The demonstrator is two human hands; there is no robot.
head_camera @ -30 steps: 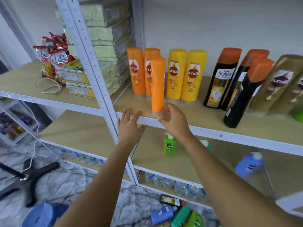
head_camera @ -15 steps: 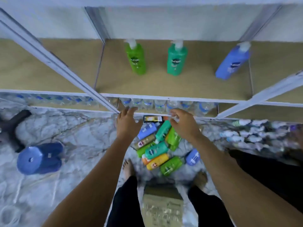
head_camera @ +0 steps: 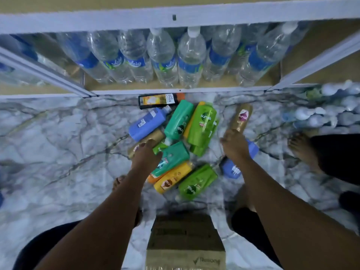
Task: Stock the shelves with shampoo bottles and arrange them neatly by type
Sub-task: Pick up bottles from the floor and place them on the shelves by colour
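Neither grip can be judged for certain: the left hand (head_camera: 145, 155) reaches down onto the heap of shampoo bottles, its fingers over a gold bottle (head_camera: 150, 137) and a green one, and the right hand (head_camera: 234, 146) lies at the foot of a gold Sunsilk bottle (head_camera: 241, 118), with the fingertips hidden behind the knuckles.

All the bottles lie flat on the marble floor (head_camera: 58, 145), touching or overlapping. A black bottle (head_camera: 158, 100) marked "Shavia" lies nearest the shelf (head_camera: 175, 18). Below it come a blue bottle (head_camera: 147, 123), a teal Sunsilk bottle (head_camera: 179, 119) and a light green Sunsilk bottle (head_camera: 203, 123). Lower down, a second teal bottle (head_camera: 172, 158), a yellow Sunsilk bottle (head_camera: 174, 177) and another green Sunsilk bottle (head_camera: 197, 182) lie side by side. Another blue bottle (head_camera: 231, 169) sits partly under the right wrist.

Water bottles (head_camera: 191, 59) with blue labels fill the bottom shelf. A cardboard box (head_camera: 185, 240) stands between the person's legs.
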